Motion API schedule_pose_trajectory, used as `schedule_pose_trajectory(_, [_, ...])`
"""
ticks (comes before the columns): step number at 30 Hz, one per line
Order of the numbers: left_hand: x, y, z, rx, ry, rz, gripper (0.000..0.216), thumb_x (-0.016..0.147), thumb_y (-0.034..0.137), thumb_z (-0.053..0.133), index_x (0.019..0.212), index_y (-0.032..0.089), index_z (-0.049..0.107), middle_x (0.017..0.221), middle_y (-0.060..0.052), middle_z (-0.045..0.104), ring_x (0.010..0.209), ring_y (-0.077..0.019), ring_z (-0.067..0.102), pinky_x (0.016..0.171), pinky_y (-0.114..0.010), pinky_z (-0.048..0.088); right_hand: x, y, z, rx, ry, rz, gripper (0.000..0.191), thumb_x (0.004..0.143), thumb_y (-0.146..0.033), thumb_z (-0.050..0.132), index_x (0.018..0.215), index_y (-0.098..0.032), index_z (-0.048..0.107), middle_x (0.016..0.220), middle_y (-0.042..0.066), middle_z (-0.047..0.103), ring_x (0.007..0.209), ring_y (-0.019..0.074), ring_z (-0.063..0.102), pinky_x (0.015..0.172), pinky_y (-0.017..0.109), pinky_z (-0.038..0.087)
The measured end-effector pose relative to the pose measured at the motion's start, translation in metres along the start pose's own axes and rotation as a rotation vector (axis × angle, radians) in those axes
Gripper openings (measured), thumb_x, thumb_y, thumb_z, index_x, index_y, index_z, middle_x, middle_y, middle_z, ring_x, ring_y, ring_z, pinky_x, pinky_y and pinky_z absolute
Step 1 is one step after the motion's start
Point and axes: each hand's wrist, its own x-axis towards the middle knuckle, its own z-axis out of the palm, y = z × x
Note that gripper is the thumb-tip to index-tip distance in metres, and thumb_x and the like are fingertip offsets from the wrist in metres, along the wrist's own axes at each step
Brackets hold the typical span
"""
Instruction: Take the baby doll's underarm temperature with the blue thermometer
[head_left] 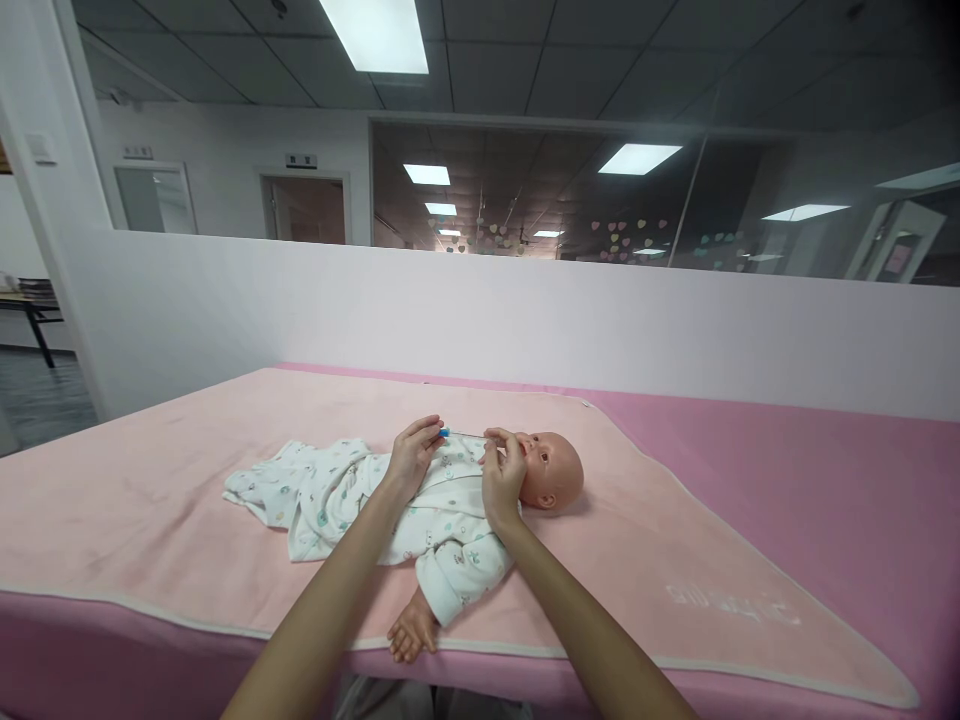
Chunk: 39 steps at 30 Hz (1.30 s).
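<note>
A baby doll (450, 505) in a white printed outfit lies on its back, its bare head (556, 468) to the right. Above its chest, a thin stick with a blue end (445, 432) spans the gap between my hands. My left hand (412, 460) pinches the blue end. The fingers of my right hand (502, 478) are curled around the stick's other end, close to the doll's mouth and chin. That far tip is hidden by my fingers, and the stick is too small to name more exactly. One doll hand (414, 628) rests at the near edge.
A peach blanket (187, 470) with pale trim lies under the doll on a pink padded surface (750, 450). Behind it stands a low white wall (480, 315) with glass above. At far left is a table (34, 310).
</note>
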Motion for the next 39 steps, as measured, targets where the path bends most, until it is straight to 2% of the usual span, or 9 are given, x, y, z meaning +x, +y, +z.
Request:
schedule_pose_trajectory(15, [0.003, -0.003, -0.001, 0.077, -0.023, -0.011, 0.025, 0.058, 0.024, 0.071, 0.079, 0.014, 0.064, 0.075, -0.003, 0.064, 0.061, -0.0079, 0.057, 0.063, -0.021, 0.045, 0.009, -0.015, -0.006, 0.003, 0.024, 0.006, 0.022, 0.082, -0.031, 0.039, 0.093, -0.016, 0.051, 0.086, 0.005, 0.057, 0.06, 0.0095, 0.052, 0.056, 0.024, 0.046])
schedule_pose_trajectory(18, [0.003, -0.007, -0.002, 0.236, -0.074, 0.014, 0.027, 0.062, 0.033, 0.067, 0.081, 0.013, 0.065, 0.072, -0.005, 0.064, 0.06, -0.0095, 0.057, 0.062, -0.023, 0.045, 0.016, -0.034, -0.034, -0.071, 0.043, 0.015, 0.025, 0.081, -0.032, 0.041, 0.096, -0.016, 0.053, 0.083, 0.005, 0.059, 0.063, 0.011, 0.055, 0.06, 0.025, 0.047])
schedule_pose_trajectory(21, [-0.003, -0.01, 0.001, 0.493, -0.213, 0.095, 0.03, 0.07, 0.039, 0.058, 0.083, 0.013, 0.066, 0.073, -0.006, 0.064, 0.063, -0.0115, 0.056, 0.061, -0.024, 0.043, 0.007, -0.051, -0.081, -0.211, 0.146, -0.06, 0.025, 0.078, -0.033, 0.047, 0.093, -0.016, 0.057, 0.092, 0.007, 0.06, 0.083, 0.0159, 0.057, 0.073, 0.029, 0.047])
schedule_pose_trajectory(23, [-0.01, -0.01, 0.006, 0.697, -0.332, 0.172, 0.032, 0.073, 0.041, 0.054, 0.083, 0.014, 0.066, 0.077, -0.006, 0.065, 0.066, -0.0131, 0.056, 0.062, -0.024, 0.042, -0.01, -0.055, -0.115, -0.346, 0.186, -0.09, 0.025, 0.079, -0.033, 0.046, 0.093, -0.016, 0.058, 0.09, 0.007, 0.061, 0.082, 0.0167, 0.058, 0.076, 0.03, 0.046])
schedule_pose_trajectory(27, [-0.02, -0.009, 0.013, 1.118, -0.51, 0.317, 0.03, 0.075, 0.042, 0.052, 0.09, 0.02, 0.066, 0.087, -0.004, 0.066, 0.075, -0.016, 0.055, 0.067, -0.025, 0.041, -0.054, -0.038, -0.172, -0.781, 0.134, -0.191, 0.023, 0.079, -0.032, 0.044, 0.085, -0.017, 0.06, 0.084, 0.006, 0.063, 0.076, 0.0175, 0.059, 0.071, 0.029, 0.045])
schedule_pose_trajectory(30, [-0.021, -0.01, 0.014, 1.276, -0.579, 0.397, 0.028, 0.076, 0.038, 0.05, 0.096, 0.024, 0.065, 0.092, -0.002, 0.066, 0.083, -0.0178, 0.054, 0.074, -0.026, 0.04, -0.072, -0.018, -0.194, -1.028, 0.004, -0.271, 0.027, 0.081, -0.029, 0.037, 0.08, -0.017, 0.06, 0.077, 0.007, 0.064, 0.071, 0.0194, 0.058, 0.065, 0.031, 0.044])
schedule_pose_trajectory(34, [-0.017, -0.013, 0.012, 1.23, -0.594, 0.434, 0.024, 0.075, 0.033, 0.052, 0.093, 0.027, 0.067, 0.091, -0.001, 0.067, 0.085, -0.019, 0.055, 0.075, -0.026, 0.039, -0.067, -0.015, -0.177, -1.13, -0.162, -0.379, 0.024, 0.081, -0.024, 0.037, 0.08, -0.017, 0.061, 0.082, 0.012, 0.062, 0.081, 0.0254, 0.055, 0.071, 0.038, 0.043])
schedule_pose_trajectory(36, [-0.016, -0.014, 0.012, 1.181, -0.58, 0.406, 0.021, 0.073, 0.032, 0.054, 0.088, 0.027, 0.069, 0.088, -0.002, 0.068, 0.082, -0.0194, 0.055, 0.072, -0.025, 0.039, -0.057, -0.026, -0.151, -1.062, -0.204, -0.42, 0.021, 0.08, -0.021, 0.04, 0.089, -0.019, 0.059, 0.088, 0.011, 0.061, 0.086, 0.0249, 0.053, 0.074, 0.038, 0.041])
schedule_pose_trajectory(39, [-0.017, -0.014, 0.013, 1.149, -0.526, 0.372, 0.019, 0.07, 0.03, 0.057, 0.082, 0.025, 0.07, 0.078, -0.002, 0.068, 0.071, -0.018, 0.055, 0.065, -0.025, 0.038, -0.039, -0.039, -0.105, -0.919, -0.456, -0.488, 0.023, 0.079, -0.014, 0.041, 0.093, -0.023, 0.055, 0.084, 0.006, 0.06, 0.079, 0.0206, 0.053, 0.069, 0.033, 0.041])
